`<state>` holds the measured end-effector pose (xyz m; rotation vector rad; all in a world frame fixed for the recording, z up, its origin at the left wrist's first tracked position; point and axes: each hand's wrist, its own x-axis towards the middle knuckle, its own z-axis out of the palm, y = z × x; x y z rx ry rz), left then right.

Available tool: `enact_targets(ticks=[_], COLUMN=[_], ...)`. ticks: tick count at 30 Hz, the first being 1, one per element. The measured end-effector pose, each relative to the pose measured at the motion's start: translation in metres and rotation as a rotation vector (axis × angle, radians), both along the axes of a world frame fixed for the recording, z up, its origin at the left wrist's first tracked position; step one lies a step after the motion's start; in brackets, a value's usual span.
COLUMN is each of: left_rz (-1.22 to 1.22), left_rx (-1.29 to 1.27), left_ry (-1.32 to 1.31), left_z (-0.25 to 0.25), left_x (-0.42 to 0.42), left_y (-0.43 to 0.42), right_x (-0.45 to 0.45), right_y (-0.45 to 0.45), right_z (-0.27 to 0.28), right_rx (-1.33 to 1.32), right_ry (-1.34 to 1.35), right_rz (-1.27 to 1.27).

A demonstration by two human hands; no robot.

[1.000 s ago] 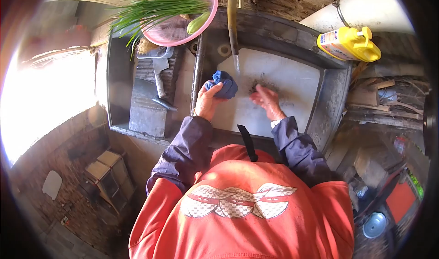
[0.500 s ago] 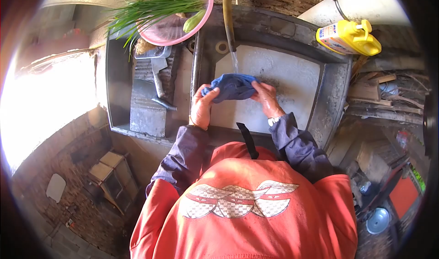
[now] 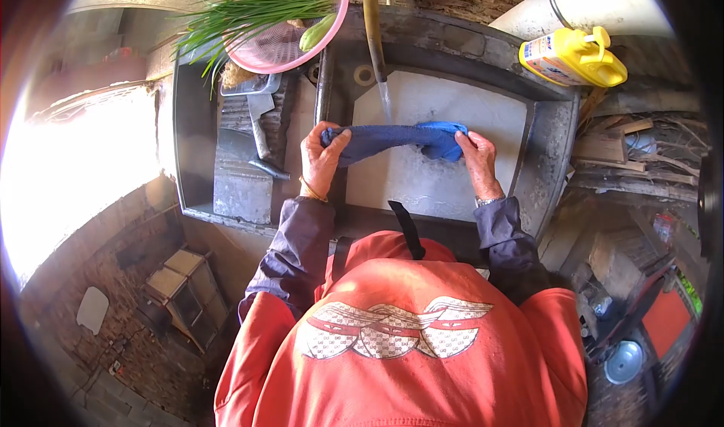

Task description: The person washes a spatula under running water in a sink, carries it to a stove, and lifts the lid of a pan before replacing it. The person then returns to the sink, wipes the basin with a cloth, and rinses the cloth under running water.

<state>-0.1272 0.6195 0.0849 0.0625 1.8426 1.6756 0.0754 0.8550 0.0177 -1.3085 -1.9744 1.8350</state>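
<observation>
A blue cloth [image 3: 385,139] is stretched sideways between my two hands above the sink basin [image 3: 430,189]. At its left end my left hand [image 3: 321,159] is closed, the thumb pressed on the fabric. The cloth's right end, a brighter blue, is pinched in my right hand [image 3: 480,163]. Water runs from a hose-like spout [image 3: 372,31] and falls just behind the cloth's middle; whether it touches the fabric I cannot tell.
Left of the basin, a cleaver [image 3: 260,125] lies on a ridged board. A pink basket [image 3: 343,8] with long green stalks and a pale green vegetable stands behind it. A yellow jug [image 3: 569,57] sits at the sink's back right corner. Firewood [image 3: 626,148] is stacked at right.
My hands have moved apart, left hand to the left and right hand to the right. The cloth has gone from bunched to pulled out long between them.
</observation>
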Motion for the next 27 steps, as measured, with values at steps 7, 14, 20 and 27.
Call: enact_targets(ticks=[7,14,20,27], left_rz=[-0.217,-0.460,-0.594,-0.345], left_rx=[-0.210,-0.299,-0.284,-0.155], left_ry=[0.332,0.468,0.462,0.494], left_z=[0.052,0.096,0.134,0.130], left_x=[0.003,0.016,0.018,-0.022], left_y=[0.030,0.054,0.068,0.085], right_x=[0.050,-0.016,-0.137,-0.103], right_y=[0.023,-0.007,-0.043,-0.081], right_z=[-0.075,-0.016,0.010,0.011], right_rx=[0.383,0.275,-0.109,0.191], right_ry=[-0.364,-0.117,0.326,0.603], right_rz=[0.132,0.189,0.280,0.722])
